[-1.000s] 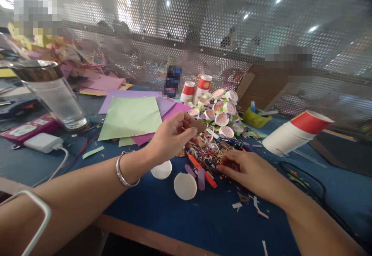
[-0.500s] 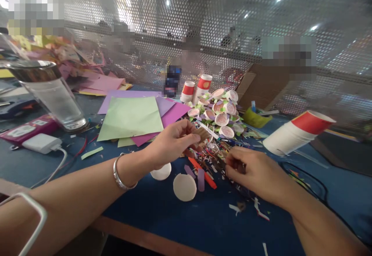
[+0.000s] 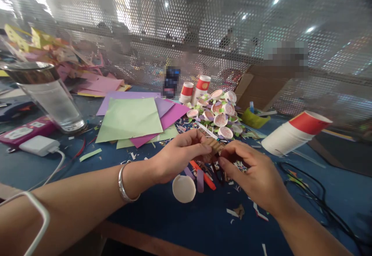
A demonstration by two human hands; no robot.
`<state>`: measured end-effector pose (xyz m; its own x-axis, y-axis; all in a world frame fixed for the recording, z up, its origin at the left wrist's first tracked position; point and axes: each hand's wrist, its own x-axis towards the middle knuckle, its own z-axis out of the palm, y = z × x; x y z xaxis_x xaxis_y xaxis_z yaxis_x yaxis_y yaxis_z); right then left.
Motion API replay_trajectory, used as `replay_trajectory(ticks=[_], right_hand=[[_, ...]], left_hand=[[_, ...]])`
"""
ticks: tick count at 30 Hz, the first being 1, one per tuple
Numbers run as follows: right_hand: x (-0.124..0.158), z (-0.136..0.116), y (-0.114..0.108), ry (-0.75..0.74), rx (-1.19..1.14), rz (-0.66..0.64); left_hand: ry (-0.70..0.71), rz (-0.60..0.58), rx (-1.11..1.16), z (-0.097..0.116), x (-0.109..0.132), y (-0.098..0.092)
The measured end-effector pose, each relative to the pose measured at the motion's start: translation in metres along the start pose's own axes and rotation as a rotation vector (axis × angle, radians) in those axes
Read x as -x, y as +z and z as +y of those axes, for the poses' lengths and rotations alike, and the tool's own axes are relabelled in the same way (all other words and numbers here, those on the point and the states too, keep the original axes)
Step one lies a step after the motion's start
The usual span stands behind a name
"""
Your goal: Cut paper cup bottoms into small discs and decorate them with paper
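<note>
Both hands meet above a pile of paper scraps (image 3: 216, 163) on the blue table (image 3: 180, 217). My left hand (image 3: 177, 157), with a silver bangle on its wrist, pinches a small brown cardboard piece (image 3: 213, 146). My right hand (image 3: 250, 170) pinches the same piece from the right side. Just below my left hand lies a white paper disc (image 3: 184, 188), with an orange strip (image 3: 203, 173) beside it.
Green, purple and pink paper sheets (image 3: 130, 118) lie behind. A heap of decorated paper discs (image 3: 221, 112) sits beyond the scraps. A paper cup stack (image 3: 293, 132) lies on its side at right. A glass tumbler (image 3: 49, 97), a charger (image 3: 39, 145) and a black cable (image 3: 314, 194) are nearby.
My right hand rose from the scrap pile and came left to meet my left hand. Both now grip the brown cardboard piece, which my left hand brought lower and nearer.
</note>
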<state>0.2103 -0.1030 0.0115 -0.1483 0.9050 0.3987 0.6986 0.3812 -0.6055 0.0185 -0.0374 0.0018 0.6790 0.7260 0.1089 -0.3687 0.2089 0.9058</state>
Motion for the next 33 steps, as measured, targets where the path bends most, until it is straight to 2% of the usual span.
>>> replay_trajectory(ticks=[4,8,12,16,19,23,29,33], right_hand=[[0.001,-0.002,0.004,0.203,-0.334,-0.057],[0.002,-0.002,0.013,0.290,-0.646,-0.143],[0.005,-0.003,0.022,0.369,-0.762,-0.091],[0.006,-0.001,0.022,0.447,-0.748,-0.012],[0.007,0.003,0.018,0.443,-0.695,0.024],[0.008,0.006,0.014,0.397,-0.585,0.029],[0.007,-0.003,0.009,0.301,-0.439,-0.024],[0.005,-0.007,0.006,0.266,-0.401,-0.026]], left_hand=[[0.056,-0.051,0.095,0.006,0.002,0.000],[0.064,-0.106,0.134,0.008,0.003,0.001],[0.073,-0.051,0.136,0.008,0.004,0.002],[0.039,0.099,-0.021,0.012,0.005,0.000],[0.015,0.143,-0.102,0.014,0.003,-0.004],[0.024,0.095,-0.128,0.013,0.002,-0.006],[0.034,-0.041,-0.187,0.009,0.003,-0.007],[0.018,-0.050,-0.156,0.008,0.004,-0.007]])
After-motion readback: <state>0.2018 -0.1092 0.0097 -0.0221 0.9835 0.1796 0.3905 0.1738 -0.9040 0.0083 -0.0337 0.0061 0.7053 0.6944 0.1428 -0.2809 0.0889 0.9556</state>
